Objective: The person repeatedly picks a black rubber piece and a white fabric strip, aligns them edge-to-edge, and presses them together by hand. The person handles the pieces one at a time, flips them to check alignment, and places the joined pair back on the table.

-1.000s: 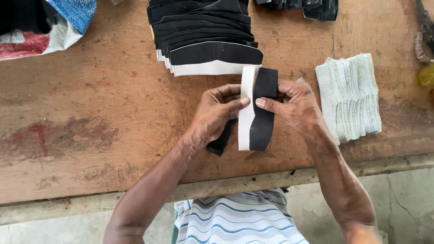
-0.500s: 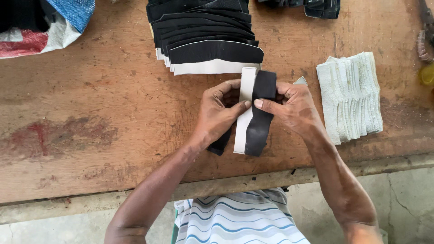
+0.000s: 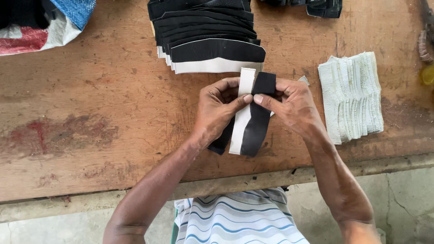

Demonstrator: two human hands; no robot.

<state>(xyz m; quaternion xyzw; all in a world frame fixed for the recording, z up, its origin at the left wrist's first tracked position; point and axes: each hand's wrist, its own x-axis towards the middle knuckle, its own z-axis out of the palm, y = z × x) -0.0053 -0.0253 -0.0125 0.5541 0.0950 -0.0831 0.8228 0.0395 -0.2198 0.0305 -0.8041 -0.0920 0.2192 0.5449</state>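
Black-and-white strip [image 3: 247, 118] is tilted slightly since before, pinched between left hand [image 3: 220, 109] and right hand [image 3: 291, 105], centre of frame, above bench [image 3: 90, 113].

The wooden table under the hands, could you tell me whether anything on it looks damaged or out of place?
The wooden table is worn, with a red stain at left. The fanned black pieces and white stack lie orderly.

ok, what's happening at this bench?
A person at a wooden bench holds a black-and-white strip piece upright between both hands: left hand and right hand, thumbs pinching near its top. A fanned stack of similar black pieces lies just beyond, a pile of white pieces to the right, and a woven bag at the far left corner.
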